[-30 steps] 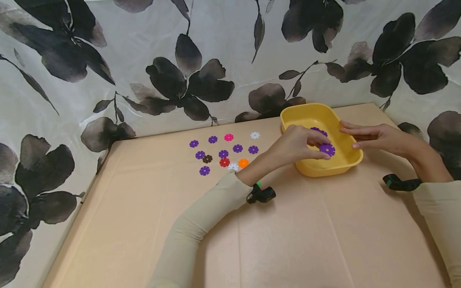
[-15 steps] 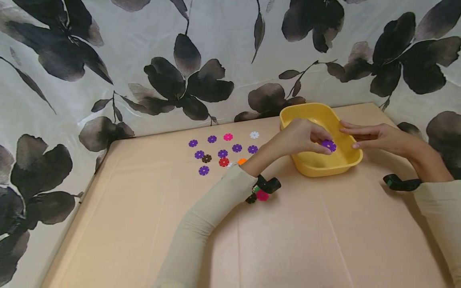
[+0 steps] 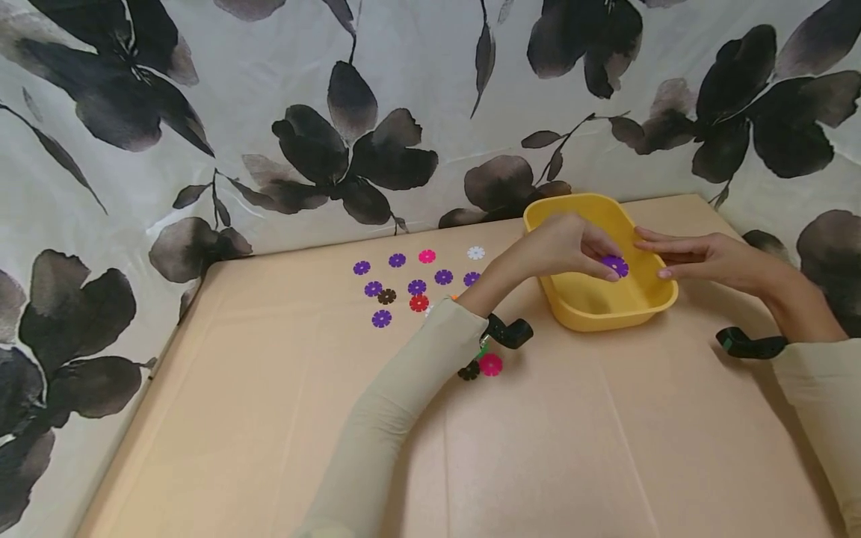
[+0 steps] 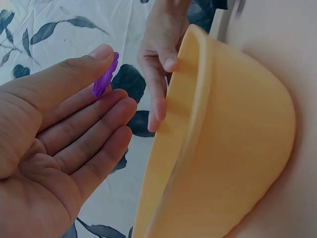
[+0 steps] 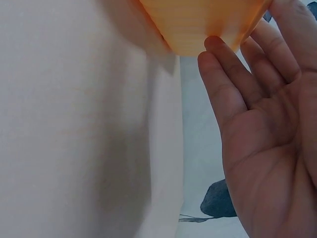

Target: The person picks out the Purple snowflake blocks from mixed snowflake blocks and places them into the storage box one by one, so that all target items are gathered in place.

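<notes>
My left hand (image 3: 568,243) is over the yellow plastic tub (image 3: 605,320), pinching a purple notched disc (image 3: 616,265) shaped like a flower. In the left wrist view the disc (image 4: 105,77) stands on edge between thumb and index fingertip, the other fingers loosely extended below. My right hand (image 3: 713,258) reaches to the tub's right rim with its fingers nearly straight. The right wrist view shows two of its fingertips (image 5: 214,43) at the tub's outer wall (image 5: 198,25). Part of the tub's inside is hidden behind my left hand.
Several purple discs (image 3: 417,287) lie loose left of the tub, among red (image 3: 419,302), pink (image 3: 427,256), white (image 3: 476,252) and brown discs (image 3: 386,297). Near my left wrist camera are a black disc (image 3: 468,370) and a pink one. Floral cloth (image 3: 417,75) hangs behind the table (image 3: 551,448).
My left hand has shifted slightly up with the purple disc. A second purple disc, seen behind its fingers a second ago, is out of sight. The right hand has stayed at the rim.
</notes>
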The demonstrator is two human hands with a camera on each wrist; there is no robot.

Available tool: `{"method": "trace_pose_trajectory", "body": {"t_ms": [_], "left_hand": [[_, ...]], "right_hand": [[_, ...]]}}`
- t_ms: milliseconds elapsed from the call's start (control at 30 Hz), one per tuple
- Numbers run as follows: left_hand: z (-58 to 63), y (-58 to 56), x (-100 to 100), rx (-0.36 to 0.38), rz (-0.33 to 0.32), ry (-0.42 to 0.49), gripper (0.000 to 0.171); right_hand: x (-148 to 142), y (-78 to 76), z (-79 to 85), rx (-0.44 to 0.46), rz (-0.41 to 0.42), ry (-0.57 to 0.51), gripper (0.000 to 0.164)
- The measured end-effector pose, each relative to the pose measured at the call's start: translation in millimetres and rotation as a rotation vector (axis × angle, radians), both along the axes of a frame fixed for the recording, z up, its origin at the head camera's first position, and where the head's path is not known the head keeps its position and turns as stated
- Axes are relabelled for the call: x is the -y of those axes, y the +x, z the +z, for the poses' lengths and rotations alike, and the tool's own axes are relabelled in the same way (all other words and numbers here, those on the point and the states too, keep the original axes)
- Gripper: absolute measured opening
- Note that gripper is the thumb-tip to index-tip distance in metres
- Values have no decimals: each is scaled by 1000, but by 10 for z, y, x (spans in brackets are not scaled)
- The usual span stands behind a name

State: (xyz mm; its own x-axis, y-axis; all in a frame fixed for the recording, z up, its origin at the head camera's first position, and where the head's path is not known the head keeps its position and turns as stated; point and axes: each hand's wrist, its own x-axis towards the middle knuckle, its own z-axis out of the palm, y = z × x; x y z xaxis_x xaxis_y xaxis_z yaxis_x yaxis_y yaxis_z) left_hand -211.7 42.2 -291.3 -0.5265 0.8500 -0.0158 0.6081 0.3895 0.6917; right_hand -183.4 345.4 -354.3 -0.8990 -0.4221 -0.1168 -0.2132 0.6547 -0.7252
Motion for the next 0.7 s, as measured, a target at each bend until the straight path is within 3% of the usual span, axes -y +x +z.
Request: {"method": "trace_pose_trajectory", "body": {"t_ms": [367,567,700], "left_hand": [[-35,-136,-31,20,129,0,36],[-59,-180,-59,19,128,-11,34],[-68,-208,-80,4,162,-32,33]], "right_hand": [[-7,-22,-10,5,9,5,53],[-4,-20,-7,9,15,-1,53],[-8,-20,-10,13,13,-7,53]]}}
